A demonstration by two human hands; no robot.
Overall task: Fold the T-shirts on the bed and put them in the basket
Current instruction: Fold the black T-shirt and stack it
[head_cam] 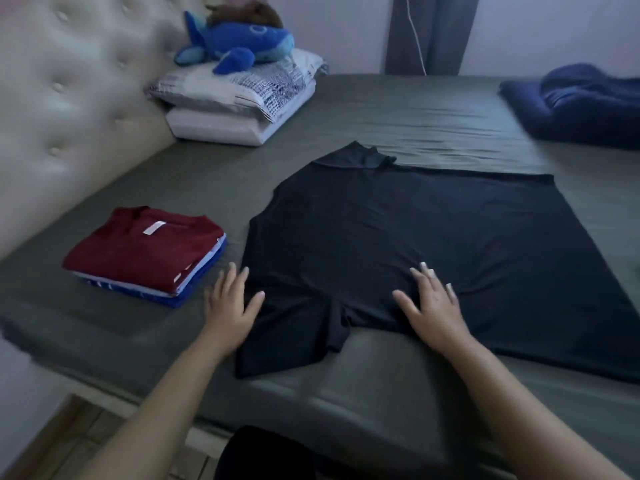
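Observation:
A black T-shirt [408, 237] lies spread flat on the grey-green bed [433, 126], its collar end toward the left and one sleeve bunched near the front edge. My left hand [230, 303] lies flat with fingers straight at the shirt's left edge, partly on the sheet. My right hand [433, 306] presses flat on the shirt's near part, fingers spread. To the left stands a stack of folded T-shirts [145, 258], a dark red one on top, white and blue ones beneath. No basket is in view.
A tufted headboard [69, 116] runs along the left. Stacked pillows [239, 102] with a blue plush whale [235, 43] sit at the back left. A dark blue bundle of fabric [581, 102] lies at the back right. The bed's front edge is close to me.

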